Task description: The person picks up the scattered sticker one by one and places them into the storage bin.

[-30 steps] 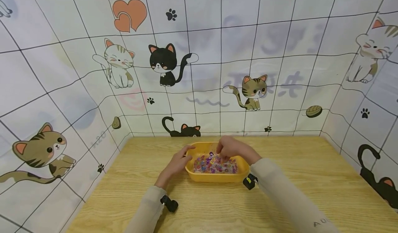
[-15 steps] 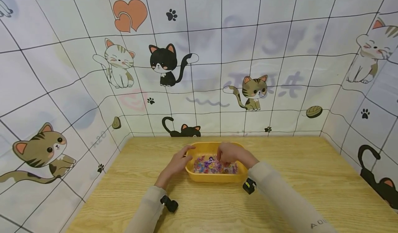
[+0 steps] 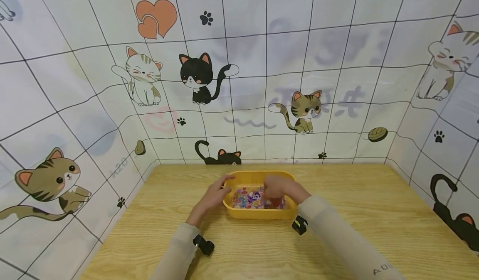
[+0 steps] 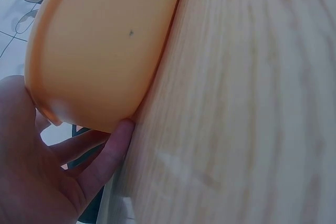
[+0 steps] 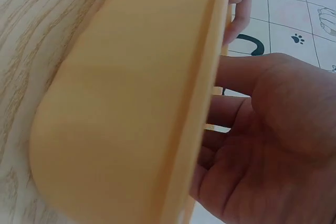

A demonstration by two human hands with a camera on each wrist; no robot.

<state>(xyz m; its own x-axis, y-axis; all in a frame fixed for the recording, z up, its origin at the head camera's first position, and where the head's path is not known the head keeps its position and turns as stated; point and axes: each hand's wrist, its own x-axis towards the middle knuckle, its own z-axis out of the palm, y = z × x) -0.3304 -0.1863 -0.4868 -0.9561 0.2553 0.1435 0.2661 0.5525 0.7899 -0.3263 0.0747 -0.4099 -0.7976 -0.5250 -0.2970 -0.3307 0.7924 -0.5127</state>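
In the head view a yellow plastic basin (image 3: 258,215) stands on the table, with many small colourful beads (image 3: 241,199) in it. A small purple cartoon figure (image 3: 256,196) lies among the beads, beside my right hand (image 3: 280,186). That hand reaches down into the basin's right half; its fingertips are hidden behind the basin wall (image 5: 115,98) in the right wrist view, so I cannot tell what they hold. My left hand (image 3: 214,195) grips the basin's left end. Its thumb is at the rim and its fingers (image 4: 107,158) lie against the outside, low near the table.
The wooden table (image 3: 168,222) reaches back to a wall covering (image 3: 254,84) printed with cats and grid lines. More of that covering rises on both sides. Each sleeve carries a small black wrist camera (image 3: 203,244).
My right hand has moved down into the beads. The purple figure sits slightly lower in view than before. My left hand and the basin have stayed in place.
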